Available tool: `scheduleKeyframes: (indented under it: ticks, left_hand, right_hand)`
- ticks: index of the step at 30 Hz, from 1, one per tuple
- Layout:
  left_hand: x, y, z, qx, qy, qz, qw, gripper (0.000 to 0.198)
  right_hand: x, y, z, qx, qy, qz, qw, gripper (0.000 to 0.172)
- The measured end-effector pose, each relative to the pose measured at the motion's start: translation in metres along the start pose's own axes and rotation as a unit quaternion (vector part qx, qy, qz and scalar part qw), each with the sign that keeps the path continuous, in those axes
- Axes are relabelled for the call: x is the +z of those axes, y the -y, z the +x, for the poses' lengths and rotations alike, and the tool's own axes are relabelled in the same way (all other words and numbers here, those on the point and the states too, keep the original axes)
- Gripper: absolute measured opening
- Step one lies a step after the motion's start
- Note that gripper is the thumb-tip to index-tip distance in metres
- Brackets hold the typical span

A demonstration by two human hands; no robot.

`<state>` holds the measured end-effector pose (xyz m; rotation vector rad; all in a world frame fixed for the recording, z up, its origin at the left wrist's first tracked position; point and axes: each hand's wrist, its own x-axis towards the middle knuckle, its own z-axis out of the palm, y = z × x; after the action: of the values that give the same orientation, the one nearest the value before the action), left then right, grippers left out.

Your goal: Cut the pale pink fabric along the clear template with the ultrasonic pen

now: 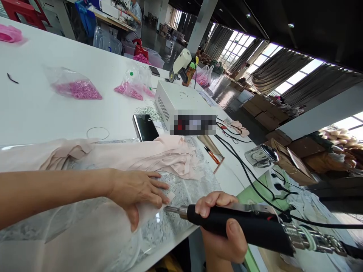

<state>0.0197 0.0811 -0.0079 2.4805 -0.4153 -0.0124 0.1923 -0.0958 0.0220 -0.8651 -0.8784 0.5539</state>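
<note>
My left hand [138, 190] lies on a pale pink piece of fabric [93, 230], pressing it against the table with the fingers outstretched. Wrapped round the black handle of a corded electric hand tool with a metal tip is my right hand [224, 226]. The corded hand tool [241, 224] points left, its tip at the fabric's narrow end, close to my left fingertips. Whether the tip touches the cloth I cannot tell. Beyond my left hand, a stack of pale pink fabric pieces [136, 155] lies across a clear, grey-patterned sheet [181, 189].
Past the stack stand a phone [146, 126] and a white control box [184, 100]. Bags of pink bits [78, 88] lie on the white table [34, 113]. Black cables [241, 160] run along the right, near a glass jar [261, 155]. A person [136, 19] sits at a far machine.
</note>
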Motion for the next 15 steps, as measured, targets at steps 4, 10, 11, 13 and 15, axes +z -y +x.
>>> scheduleKeyframes:
  ticks: [4,10,11,13,15]
  left_hand:
    - [0.0001,0.0009,0.0008,0.0,-0.005,-0.007,1.0,0.051]
    - [-0.0001,0.0004,-0.0006,-0.001,-0.008,-0.022,1.0,0.048]
    - [-0.0003,0.0002,-0.0007,-0.004,-0.004,-0.024,1.0,0.048]
    - [-0.0002,0.0003,-0.0009,-0.007,0.002,-0.026,1.0,0.048]
    - [0.0004,0.0008,-0.0012,-0.008,0.003,-0.029,1.0,0.049]
  right_hand:
    - [-0.0006,-0.0018,0.0009,-0.001,0.008,0.006,1.0,0.019]
    - [-0.0004,-0.0027,0.0015,-0.002,0.002,0.003,1.0,0.018]
    - [0.0001,-0.0032,0.0016,-0.004,0.001,-0.001,1.0,0.018]
    - [0.0011,-0.0041,0.0014,-0.007,0.001,-0.005,1.0,0.019]
    - [0.0018,-0.0046,0.0008,-0.005,0.004,-0.002,1.0,0.019]
